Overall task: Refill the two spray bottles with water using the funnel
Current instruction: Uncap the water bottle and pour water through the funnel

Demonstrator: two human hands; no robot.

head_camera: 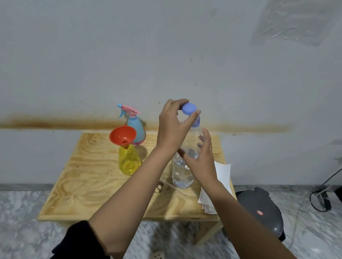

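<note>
An orange funnel point(122, 135) sits in the translucent yellow spray bottle point(129, 160) on the tabletop point(92, 180), with the blue, pink-triggered spray bottle point(136, 126) just behind. The left hand point(171, 127) pinches the blue cap point(189, 108); the right hand point(203, 160) grips the clear water bottle point(182, 175).

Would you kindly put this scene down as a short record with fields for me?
left hand: pinches the blue cap just above the neck of the water bottle
right hand: wraps round the water bottle
funnel: orange, seated in the open neck of the yellow bottle
blue spray bottle: behind the funnel, trigger head on
surface: wooden table
</note>
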